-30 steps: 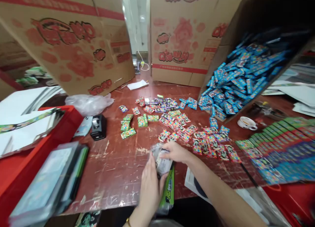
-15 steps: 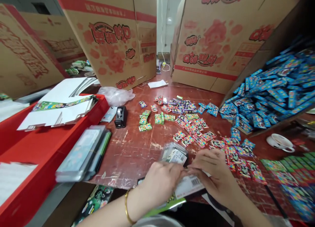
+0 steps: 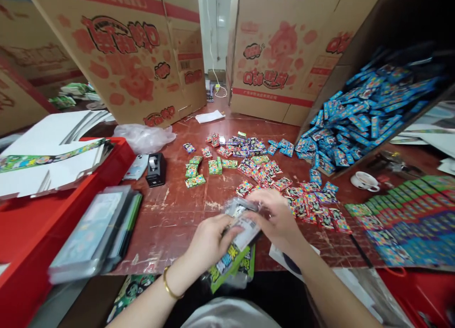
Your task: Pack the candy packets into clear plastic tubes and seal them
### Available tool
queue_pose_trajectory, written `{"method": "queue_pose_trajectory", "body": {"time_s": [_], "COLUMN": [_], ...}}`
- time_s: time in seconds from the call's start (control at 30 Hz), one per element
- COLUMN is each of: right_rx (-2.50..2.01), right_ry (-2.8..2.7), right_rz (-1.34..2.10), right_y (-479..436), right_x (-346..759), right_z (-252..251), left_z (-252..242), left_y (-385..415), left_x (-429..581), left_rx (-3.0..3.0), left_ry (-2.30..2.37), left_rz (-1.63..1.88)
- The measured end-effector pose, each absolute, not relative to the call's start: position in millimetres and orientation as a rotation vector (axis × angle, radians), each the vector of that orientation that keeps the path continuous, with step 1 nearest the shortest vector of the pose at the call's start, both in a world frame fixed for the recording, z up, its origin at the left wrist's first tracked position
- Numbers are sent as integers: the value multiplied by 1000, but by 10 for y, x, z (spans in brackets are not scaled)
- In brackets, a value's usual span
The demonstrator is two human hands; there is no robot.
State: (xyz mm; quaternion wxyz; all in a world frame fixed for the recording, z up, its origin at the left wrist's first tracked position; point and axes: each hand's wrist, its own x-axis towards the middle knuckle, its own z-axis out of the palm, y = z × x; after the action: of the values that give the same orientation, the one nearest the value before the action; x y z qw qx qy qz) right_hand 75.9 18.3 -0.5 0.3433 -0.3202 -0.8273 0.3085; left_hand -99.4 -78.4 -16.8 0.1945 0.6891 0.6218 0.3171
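A printed plastic packaging bag (image 3: 227, 262), green and black with a white barcode label, is held in front of my body at the table's near edge. My left hand (image 3: 212, 234) grips its left side, thumb on top. Around its upper right part my right hand (image 3: 274, 215) is closed, with crumpled clear film at the fingers. More green-and-black plastic shows beneath the bag, partly hidden by it. Just beyond my right hand lie scattered small red candy packets (image 3: 261, 176). Green packets (image 3: 195, 180) lie farther left.
A black tape dispenser (image 3: 155, 170) and stacked plastic sleeves (image 3: 95, 228) are on the left, beside a red tray (image 3: 122, 159) of white card. To the right stand a carton of blue packets (image 3: 355, 114), a white cup (image 3: 364, 180) and rows of coloured packets (image 3: 408, 219). Cardboard boxes (image 3: 128, 77) line the back.
The view has shifted to the right. Both hands have lifted and tilted the bag, so its green printed front shows below the label. My left thumb now lies across it.
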Motion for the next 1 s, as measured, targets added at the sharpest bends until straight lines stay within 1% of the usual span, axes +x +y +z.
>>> {"method": "queue_pose_trajectory", "body": {"time_s": [0.07, 0.17, 0.23, 0.33, 0.4, 0.47, 0.57, 0.7, 0.77, 0.9, 1.0], "right_rx": [-982, -1011, -1033, -1059, -1030, -1023, -1040, -935, -918, -958, -1024], "right_ry": [-1897, -1678, -1620, -1622, -1607, -1562, -1523, -1456, -1487, -1601, -1663], "right_rz": [1004, 1440, 1484, 1322, 1337, 1465, 1716, 1974, 1875, 1325, 1092], "right_y": [154, 141, 167, 238, 250, 182, -75, -404, -443, -407, -430], "right_x": [756, 803, 824, 817, 789, 746, 675, 641, 647, 572, 415], "right_z": [-99, -257, -303, -271, -257, -317, -552, -806, -798, -656, -587], "left_z": [-215, -263, -261, -233, -224, -222, -198, -132, -129, -222, -310], "left_y": [-706, -654, -622, -536, -465, -400, -324, -274, -286, -405, -520], "left_x": [-935, -897, -865, -795, -757, -743, -777, -880, -901, -777, -649], "left_rx": [1752, 1491, 1313, 1073, 1000, 971, 921, 913, 931, 964, 1018], "left_ry": [1771, 1693, 1554, 1404, 1404, 1429, 1452, 1484, 1526, 1666, 1908], "left_rz": [1070, 1242, 1277, 1335, 1393, 1436, 1488, 1514, 1538, 1628, 1704]}}
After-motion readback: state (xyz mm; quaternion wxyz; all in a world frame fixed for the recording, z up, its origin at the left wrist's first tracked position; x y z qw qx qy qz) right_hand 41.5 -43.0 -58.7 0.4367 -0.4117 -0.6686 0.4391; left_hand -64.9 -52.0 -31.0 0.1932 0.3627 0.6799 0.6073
